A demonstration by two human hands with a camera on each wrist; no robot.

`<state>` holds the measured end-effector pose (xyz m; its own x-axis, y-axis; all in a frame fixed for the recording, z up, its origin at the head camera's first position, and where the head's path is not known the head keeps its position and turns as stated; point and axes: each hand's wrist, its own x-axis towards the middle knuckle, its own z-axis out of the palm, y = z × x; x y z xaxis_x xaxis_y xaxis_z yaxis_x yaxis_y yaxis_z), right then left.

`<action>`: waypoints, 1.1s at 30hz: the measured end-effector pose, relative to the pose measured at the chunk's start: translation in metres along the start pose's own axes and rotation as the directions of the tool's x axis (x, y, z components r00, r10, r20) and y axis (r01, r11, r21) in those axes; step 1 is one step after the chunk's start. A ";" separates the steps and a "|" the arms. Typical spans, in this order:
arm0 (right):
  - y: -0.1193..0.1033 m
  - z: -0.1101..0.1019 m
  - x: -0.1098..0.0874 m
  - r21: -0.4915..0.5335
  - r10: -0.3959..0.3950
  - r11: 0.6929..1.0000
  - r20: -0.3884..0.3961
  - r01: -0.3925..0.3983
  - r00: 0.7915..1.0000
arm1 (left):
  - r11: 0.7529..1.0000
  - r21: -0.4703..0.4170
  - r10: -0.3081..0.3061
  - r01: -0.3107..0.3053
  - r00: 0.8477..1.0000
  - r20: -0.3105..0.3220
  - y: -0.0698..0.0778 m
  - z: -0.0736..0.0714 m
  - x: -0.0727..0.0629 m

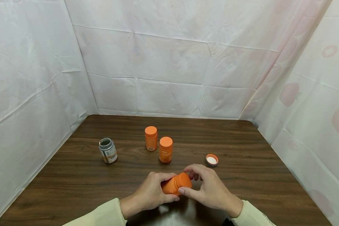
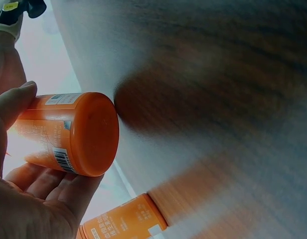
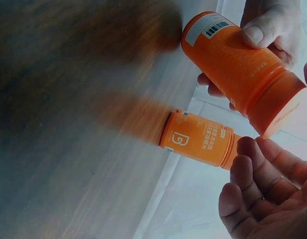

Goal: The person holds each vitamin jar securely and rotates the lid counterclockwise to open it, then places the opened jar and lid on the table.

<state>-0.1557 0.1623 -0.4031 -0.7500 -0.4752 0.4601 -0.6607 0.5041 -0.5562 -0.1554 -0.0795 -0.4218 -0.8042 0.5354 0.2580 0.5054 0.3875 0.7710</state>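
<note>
Low over the near side of the table, my left hand (image 1: 151, 192) grips an orange bottle (image 1: 170, 185) tilted on its side, its base toward the left. The thumb and curled fingers lie round its body. At the bottle's other end, my right hand (image 1: 210, 188) has its thumb and forefinger at opposite sides of the orange cap (image 1: 184, 180); its other fingers (image 3: 243, 172) are loosely bent, off the cap. The cap sits on the bottle. In the left wrist view the round base (image 2: 96, 134) and barcode labels show.
Two capped orange bottles, one farther back (image 1: 151, 138) and one nearer (image 1: 165, 150), stand beyond my hands. To the left is an uncapped grey bottle (image 1: 108, 151). An upturned cap (image 1: 212, 160) lies right. Pale sheeting (image 1: 169, 62) surrounds the dark wooden table (image 1: 73, 188).
</note>
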 end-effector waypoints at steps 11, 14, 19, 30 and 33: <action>-0.002 0.000 0.000 0.012 -0.020 1.000 -0.005 0.020 1.000 | 1.000 0.003 0.001 -0.001 1.000 0.000 0.001 0.000 0.001; -0.002 0.000 0.000 0.027 -0.036 0.999 -0.002 0.036 0.999 | 1.000 0.002 -0.003 0.003 1.000 0.005 0.001 0.000 0.001; -0.001 -0.002 0.000 0.040 -0.077 0.996 0.002 0.076 0.997 | 1.000 0.005 -0.008 0.008 1.000 0.009 0.001 0.000 0.001; -0.002 -0.008 0.001 0.055 -0.136 0.989 0.046 0.134 0.990 | 1.000 0.014 -0.010 0.010 1.000 0.012 0.001 0.000 0.001; -0.002 -0.009 0.002 0.066 -0.156 0.986 0.054 0.152 0.986 | 1.000 0.011 -0.012 0.011 1.000 0.014 0.001 0.000 0.001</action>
<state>-0.1556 0.1665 -0.3951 -0.6349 -0.5864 0.5031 -0.7637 0.3774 -0.5238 -0.1555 -0.0784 -0.4207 -0.8055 0.5414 0.2410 0.4997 0.4020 0.7673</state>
